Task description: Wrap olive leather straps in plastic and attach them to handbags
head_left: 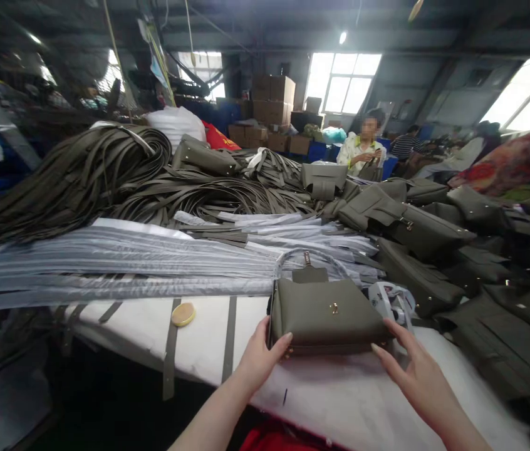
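An olive-grey handbag [326, 313] lies on its side on the white-covered table in front of me, its small gold clasp facing up. Its wrapped handle [288, 254] arches behind it, next to a strap tab with a gold buckle. My left hand [261, 357] grips the bag's left end, thumb on the near side and fingers partly hidden behind the edge. At the right end, my right hand [413, 360] holds the corner between thumb and fingers. A white tape dispenser [391, 300] stands just behind that corner.
Strips in clear wrapping [152, 263] and coiled olive straps [105, 163] cover the table's far left. More olive bags [406, 219] are heaped on the right. A round yellow tin [183, 314] sits near the front edge. Another person [363, 147] works beyond the heap.
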`<state>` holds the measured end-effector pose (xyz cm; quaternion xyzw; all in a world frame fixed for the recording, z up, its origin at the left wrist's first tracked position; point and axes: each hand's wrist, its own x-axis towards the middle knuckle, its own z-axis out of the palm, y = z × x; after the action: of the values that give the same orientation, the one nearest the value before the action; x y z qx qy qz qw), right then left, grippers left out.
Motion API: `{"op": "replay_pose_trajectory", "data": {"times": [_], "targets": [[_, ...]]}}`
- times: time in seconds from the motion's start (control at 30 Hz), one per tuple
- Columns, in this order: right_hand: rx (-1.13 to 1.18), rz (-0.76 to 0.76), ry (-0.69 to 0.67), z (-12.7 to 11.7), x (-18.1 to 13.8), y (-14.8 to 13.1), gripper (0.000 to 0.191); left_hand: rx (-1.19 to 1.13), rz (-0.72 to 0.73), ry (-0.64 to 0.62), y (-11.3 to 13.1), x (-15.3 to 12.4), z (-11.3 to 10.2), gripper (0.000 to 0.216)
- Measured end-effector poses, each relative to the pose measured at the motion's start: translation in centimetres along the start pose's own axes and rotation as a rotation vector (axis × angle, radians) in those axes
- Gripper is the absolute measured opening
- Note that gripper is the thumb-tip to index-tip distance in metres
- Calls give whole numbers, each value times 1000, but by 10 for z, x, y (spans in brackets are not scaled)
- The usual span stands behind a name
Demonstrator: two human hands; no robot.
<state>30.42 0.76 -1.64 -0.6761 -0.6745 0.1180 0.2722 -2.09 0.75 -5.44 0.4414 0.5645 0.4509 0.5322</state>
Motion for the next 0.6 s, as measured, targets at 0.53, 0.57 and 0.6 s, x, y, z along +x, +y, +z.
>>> {"op": "replay_pose_trajectory", "data": {"times": [0.53,0.57,0.6], "targets": [[50,220,27,31,32,13,76,-408,-80,-134,20,53,10,65],[107,259,22,30,31,14,79,-427,-44,-165,22,46,6,67],[186,300,12,28,29,17,82,-434,-6,-207,24,39,2,67]]}}
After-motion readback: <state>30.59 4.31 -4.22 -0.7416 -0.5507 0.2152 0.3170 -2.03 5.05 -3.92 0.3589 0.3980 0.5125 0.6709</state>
